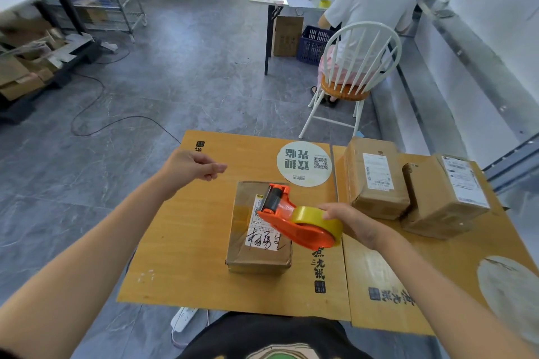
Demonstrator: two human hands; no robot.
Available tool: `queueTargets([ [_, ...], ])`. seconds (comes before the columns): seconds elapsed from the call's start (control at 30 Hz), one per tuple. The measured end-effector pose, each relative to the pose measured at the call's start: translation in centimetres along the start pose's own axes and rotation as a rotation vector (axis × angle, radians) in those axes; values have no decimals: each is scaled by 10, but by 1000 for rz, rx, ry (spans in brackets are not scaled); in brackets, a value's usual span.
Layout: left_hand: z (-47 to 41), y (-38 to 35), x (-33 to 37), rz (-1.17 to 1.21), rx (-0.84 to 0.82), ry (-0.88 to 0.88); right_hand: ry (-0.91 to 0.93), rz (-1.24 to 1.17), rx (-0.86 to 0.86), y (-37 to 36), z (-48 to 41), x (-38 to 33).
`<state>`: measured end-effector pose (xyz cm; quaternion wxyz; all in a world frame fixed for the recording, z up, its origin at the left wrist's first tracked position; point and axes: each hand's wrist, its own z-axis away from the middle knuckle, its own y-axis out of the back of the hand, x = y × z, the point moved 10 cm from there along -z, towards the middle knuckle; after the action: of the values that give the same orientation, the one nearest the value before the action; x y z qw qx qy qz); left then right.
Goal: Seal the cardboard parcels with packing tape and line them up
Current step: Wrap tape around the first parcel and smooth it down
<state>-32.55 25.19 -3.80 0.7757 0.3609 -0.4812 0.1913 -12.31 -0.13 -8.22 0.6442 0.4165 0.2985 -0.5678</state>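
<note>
Closely curled round the yellow roll (318, 221), the right hand's fingers (331, 211) held the orange dispenser (291, 227) over the parcel (256, 253), roller end pointing far-left above the parcel's far edge; whether it touched the cardboard could not be told. The parcel lay mid-table, long axis running near to far, roughly in line with the dispenser, so a pull toward the near side would likely lay tape along its top. The right hand (350, 223) was the nearer one, forearm reaching in from the near right. The left hand (189, 166) hovered well apart, far-left, fingers loosely curled, holding nothing. Two more parcels (376, 181) sat side by side at the table's (180, 256) far right.
</note>
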Motion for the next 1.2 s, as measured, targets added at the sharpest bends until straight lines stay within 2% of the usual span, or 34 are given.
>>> queueTargets([
  [0.27,8,-9,-8,44,-84,35,41,-75,133,14,-1,-5],
  [0.37,10,-19,-2,93,-150,38,84,-208,140,21,3,-13],
  [0.6,18,-68,1,392,-343,62,167,-429,212,28,4,-29],
  [0.7,20,-89,-2,553,-329,80,202,-538,266,27,-1,-33],
  [0.87,26,-129,-13,818,-191,164,246,-647,309,15,-11,-44],
  [0.97,34,-152,-9,925,-208,204,246,-666,394,11,-15,-42],
  [1.2,39,-157,-9,963,-198,225,172,-713,510,10,-19,-24],
])
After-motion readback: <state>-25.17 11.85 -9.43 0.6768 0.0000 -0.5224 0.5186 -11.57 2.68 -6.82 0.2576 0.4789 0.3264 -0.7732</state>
